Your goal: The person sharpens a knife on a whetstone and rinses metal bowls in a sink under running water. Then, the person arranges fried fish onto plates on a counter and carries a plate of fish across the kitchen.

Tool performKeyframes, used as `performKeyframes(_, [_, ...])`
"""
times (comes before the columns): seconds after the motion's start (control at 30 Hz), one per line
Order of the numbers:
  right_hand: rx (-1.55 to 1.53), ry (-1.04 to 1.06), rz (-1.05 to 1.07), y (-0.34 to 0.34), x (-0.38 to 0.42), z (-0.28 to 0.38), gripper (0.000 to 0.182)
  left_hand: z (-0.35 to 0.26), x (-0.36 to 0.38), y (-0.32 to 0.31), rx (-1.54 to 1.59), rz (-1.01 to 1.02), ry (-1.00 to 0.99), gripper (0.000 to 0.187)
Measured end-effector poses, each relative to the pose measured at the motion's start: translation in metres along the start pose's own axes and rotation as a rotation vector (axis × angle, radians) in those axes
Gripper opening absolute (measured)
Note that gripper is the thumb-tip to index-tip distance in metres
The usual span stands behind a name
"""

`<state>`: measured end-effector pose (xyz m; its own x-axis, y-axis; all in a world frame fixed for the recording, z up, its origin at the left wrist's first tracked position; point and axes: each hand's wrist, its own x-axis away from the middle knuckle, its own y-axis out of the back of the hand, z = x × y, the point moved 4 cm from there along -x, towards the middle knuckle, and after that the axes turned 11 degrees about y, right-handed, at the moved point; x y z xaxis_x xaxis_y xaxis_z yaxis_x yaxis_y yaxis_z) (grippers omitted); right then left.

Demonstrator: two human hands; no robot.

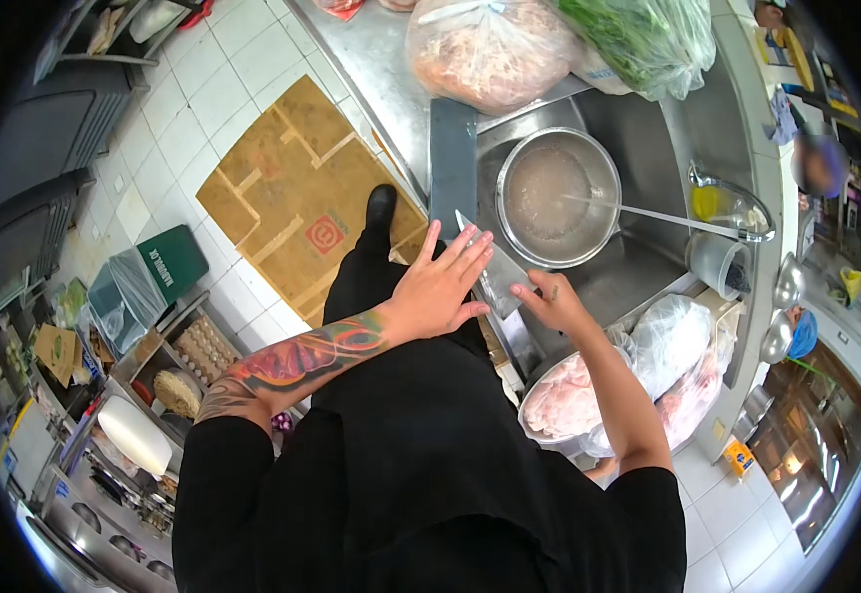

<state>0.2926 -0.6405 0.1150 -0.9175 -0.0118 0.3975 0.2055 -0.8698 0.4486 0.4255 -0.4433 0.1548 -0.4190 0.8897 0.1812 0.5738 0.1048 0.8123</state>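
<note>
My right hand is closed round the handle end of a knife, its wide blade pointing up and to the left. My left hand has its fingers spread, with the fingertips over or against the blade; contact is hard to tell. Beyond the knife tip a flat dark grey slab lies along the sink's near edge. Inside the sink, a round metal pot holds cloudy liquid, and a thin stream runs into it from the right.
Bags of pale meat and leafy greens lie above the sink. A bowl of meat and more bagged meat are beside my right forearm. Flattened cardboard covers part of the floor. A green bin stands left.
</note>
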Motion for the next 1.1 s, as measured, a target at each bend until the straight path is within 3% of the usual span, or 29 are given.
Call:
performKeyframes(0.33, [0.129,0.033,-0.181,0.045,-0.146,0.026,0.053,0.081,-0.082,0.045,-0.219,-0.175,0.067,0.075])
performKeyframes(0.5, [0.384,0.043,-0.262,0.063,-0.198,0.049,0.056,0.115,-0.112,0.066,-0.357,-0.242,0.079,0.069])
performKeyframes(0.63, [0.374,0.012,-0.24,0.058,-0.181,0.046,0.056,0.099,-0.1,0.058,-0.328,-0.263,0.089,0.069])
performKeyframes(0.83, [0.349,0.063,-0.131,0.019,-0.067,0.008,0.053,0.026,-0.03,0.016,-0.193,-0.096,0.068,0.069])
performKeyframes(0.93, [0.357,-0.054,0.012,0.015,-0.019,0.012,0.055,-0.002,-0.001,0.0,-0.078,-0.032,0.033,0.069])
performKeyframes(1.0, [0.191,-0.107,0.055,0.013,-0.008,0.011,0.059,-0.007,0.005,-0.001,-0.053,-0.036,0.014,0.069])
performKeyframes(1.1, [0.268,-0.05,0.027,0.02,-0.042,0.007,0.059,0.012,-0.011,0.007,-0.051,-0.056,0.047,0.068])
